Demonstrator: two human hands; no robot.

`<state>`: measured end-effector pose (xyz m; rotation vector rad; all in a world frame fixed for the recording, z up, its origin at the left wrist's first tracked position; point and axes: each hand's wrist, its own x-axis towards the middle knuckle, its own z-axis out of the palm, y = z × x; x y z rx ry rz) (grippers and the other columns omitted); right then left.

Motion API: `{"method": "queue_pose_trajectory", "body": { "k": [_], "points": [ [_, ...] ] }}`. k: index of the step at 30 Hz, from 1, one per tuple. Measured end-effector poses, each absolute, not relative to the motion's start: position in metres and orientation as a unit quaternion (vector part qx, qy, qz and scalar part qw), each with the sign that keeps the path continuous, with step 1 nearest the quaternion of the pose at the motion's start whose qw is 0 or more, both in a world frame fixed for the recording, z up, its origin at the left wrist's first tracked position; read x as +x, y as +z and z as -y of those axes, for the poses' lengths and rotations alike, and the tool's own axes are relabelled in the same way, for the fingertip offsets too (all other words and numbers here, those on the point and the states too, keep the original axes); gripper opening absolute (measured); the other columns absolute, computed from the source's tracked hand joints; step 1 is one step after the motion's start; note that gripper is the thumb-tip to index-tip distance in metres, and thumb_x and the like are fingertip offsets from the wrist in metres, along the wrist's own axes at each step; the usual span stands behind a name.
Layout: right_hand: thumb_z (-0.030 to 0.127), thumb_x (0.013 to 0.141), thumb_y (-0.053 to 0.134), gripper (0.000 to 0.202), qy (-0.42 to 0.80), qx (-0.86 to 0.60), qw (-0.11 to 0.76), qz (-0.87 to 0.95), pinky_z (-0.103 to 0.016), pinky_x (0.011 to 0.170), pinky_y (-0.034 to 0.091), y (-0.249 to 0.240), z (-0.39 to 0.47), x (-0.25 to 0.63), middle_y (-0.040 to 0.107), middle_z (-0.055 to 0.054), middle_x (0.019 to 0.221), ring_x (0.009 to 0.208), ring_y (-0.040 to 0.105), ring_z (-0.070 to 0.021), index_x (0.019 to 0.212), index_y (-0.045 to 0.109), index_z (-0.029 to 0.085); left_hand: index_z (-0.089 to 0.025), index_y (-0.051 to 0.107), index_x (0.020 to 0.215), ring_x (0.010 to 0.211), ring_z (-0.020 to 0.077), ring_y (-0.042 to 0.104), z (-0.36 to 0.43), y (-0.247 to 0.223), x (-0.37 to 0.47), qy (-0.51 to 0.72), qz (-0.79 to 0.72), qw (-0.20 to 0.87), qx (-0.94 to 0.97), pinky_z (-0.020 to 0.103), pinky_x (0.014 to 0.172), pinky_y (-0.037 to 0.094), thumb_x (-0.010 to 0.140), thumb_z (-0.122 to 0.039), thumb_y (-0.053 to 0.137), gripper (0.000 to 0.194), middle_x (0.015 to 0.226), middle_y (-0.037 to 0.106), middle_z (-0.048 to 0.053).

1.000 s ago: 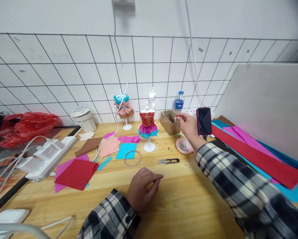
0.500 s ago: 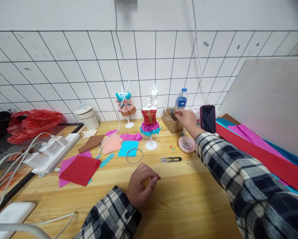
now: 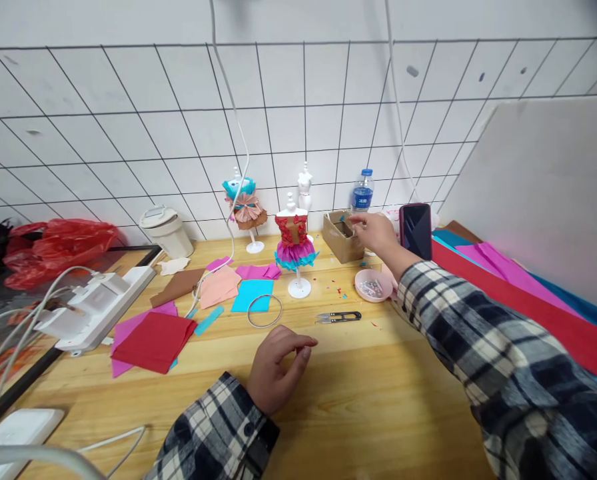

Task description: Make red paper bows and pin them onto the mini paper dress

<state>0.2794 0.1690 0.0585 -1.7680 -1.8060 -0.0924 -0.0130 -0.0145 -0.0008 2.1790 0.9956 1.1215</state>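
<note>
My right hand (image 3: 375, 233) is over the small cardboard box (image 3: 346, 248), its thumb and fingertips pinched together above the opening. What the pinch holds, if anything, is too small to make out. My left hand (image 3: 280, 367) rests on the wooden table with fingers curved and a gap between thumb and forefinger, holding nothing. Beyond it stands a white mini dress form (image 3: 291, 230) in a red and brown bodice with a purple and blue ruffled skirt. Thread snips (image 3: 338, 317) and a silvery ring (image 3: 264, 311) lie between that stand and my left hand. A pink dish of pins (image 3: 373, 287) sits below my right wrist.
Another dressed form (image 3: 246, 207) and a bare one (image 3: 305, 183) stand near the tiled wall. Fabric pieces (image 3: 153, 343) and a power strip (image 3: 98, 313) lie left. A phone (image 3: 415, 231), a water bottle (image 3: 362, 193) and long fabric strips (image 3: 518, 293) are on the right.
The view has shifted slightly. My right hand stays pinched over the box, and my left hand keeps its pose on the table.
</note>
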Motion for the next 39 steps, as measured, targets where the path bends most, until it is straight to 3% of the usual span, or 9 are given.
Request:
{"method": "queue_pose_trajectory", "body": {
  "k": [3,6,9,11,16,21,32,39],
  "points": [
    [0.029,0.081,0.052,0.030,-0.057,-0.654,0.350,0.669,-0.028,0.072,0.044,0.058,-0.131,0.282,0.069,-0.003,0.093,0.078,0.060,-0.0174,0.108,0.064,0.023,-0.021,0.066,0.090,0.070,0.0151,0.056,0.013,-0.002,-0.012,0.429,-0.385,0.213,0.789,0.029,0.067,0.044,0.084,-0.018,0.054,0.014,0.073,0.065,0.003],
    [0.032,0.077,0.058,0.015,0.000,-0.681,0.212,0.701,-0.024,0.059,0.039,0.047,-0.091,0.287,0.069,0.001,0.082,0.068,0.060,-0.0148,0.085,0.069,0.027,-0.021,0.064,0.096,0.069,0.0150,0.055,0.013,-0.002,-0.011,0.432,-0.390,0.200,0.788,0.030,0.068,0.044,0.084,-0.018,0.054,0.016,0.070,0.063,0.002],
    [0.026,0.075,0.058,0.014,0.018,-0.676,0.050,0.735,-0.024,0.056,0.035,0.035,-0.070,0.290,0.070,0.001,0.085,0.074,0.061,-0.0159,0.079,0.071,0.030,-0.022,0.063,0.095,0.070,0.0149,0.055,0.014,-0.002,-0.009,0.429,-0.377,0.213,0.793,0.030,0.070,0.044,0.083,-0.019,0.057,0.014,0.070,0.061,0.001],
    [0.023,0.074,0.059,0.016,0.016,-0.673,0.006,0.739,-0.025,0.057,0.035,0.030,-0.067,0.289,0.071,0.000,0.084,0.077,0.062,-0.0172,0.078,0.073,0.030,-0.021,0.061,0.092,0.071,0.0150,0.055,0.015,-0.003,-0.008,0.424,-0.378,0.227,0.791,0.029,0.069,0.044,0.081,-0.019,0.059,0.011,0.070,0.060,0.000],
    [0.027,0.073,0.062,0.017,0.014,-0.674,-0.031,0.738,-0.028,0.066,0.036,0.025,-0.072,0.291,0.072,-0.005,0.083,0.083,0.063,-0.0211,0.083,0.075,0.031,-0.020,0.045,0.081,0.069,0.0129,0.051,0.018,-0.008,-0.005,0.410,-0.421,0.289,0.756,0.027,0.067,0.045,0.077,-0.019,0.061,0.016,0.073,0.055,-0.001],
    [0.033,0.074,0.062,0.017,0.005,-0.674,-0.057,0.736,-0.032,0.072,0.036,0.025,-0.073,0.291,0.072,-0.007,0.086,0.083,0.063,-0.0228,0.083,0.075,0.031,-0.020,0.044,0.078,0.069,0.0123,0.050,0.019,-0.009,-0.004,0.382,-0.408,0.302,0.772,0.027,0.069,0.043,0.078,-0.020,0.060,0.016,0.074,0.054,-0.001],
    [0.039,0.078,0.056,0.020,-0.001,-0.683,-0.042,0.729,-0.030,0.066,0.036,0.024,-0.070,0.288,0.072,-0.005,0.086,0.082,0.063,-0.0227,0.082,0.073,0.031,-0.020,0.042,0.078,0.070,0.0123,0.049,0.017,-0.008,-0.004,0.369,-0.419,0.318,0.766,0.026,0.068,0.042,0.083,-0.024,0.055,0.014,0.074,0.051,-0.001],
    [0.036,0.074,0.062,0.017,0.014,-0.692,-0.042,0.721,-0.026,0.059,0.035,0.024,-0.073,0.287,0.072,-0.006,0.082,0.076,0.064,-0.0201,0.083,0.075,0.028,-0.020,0.042,0.081,0.070,0.0121,0.049,0.017,-0.008,-0.005,0.371,-0.421,0.333,0.758,0.026,0.068,0.043,0.083,-0.025,0.054,0.013,0.075,0.051,-0.001]
  ]
}}
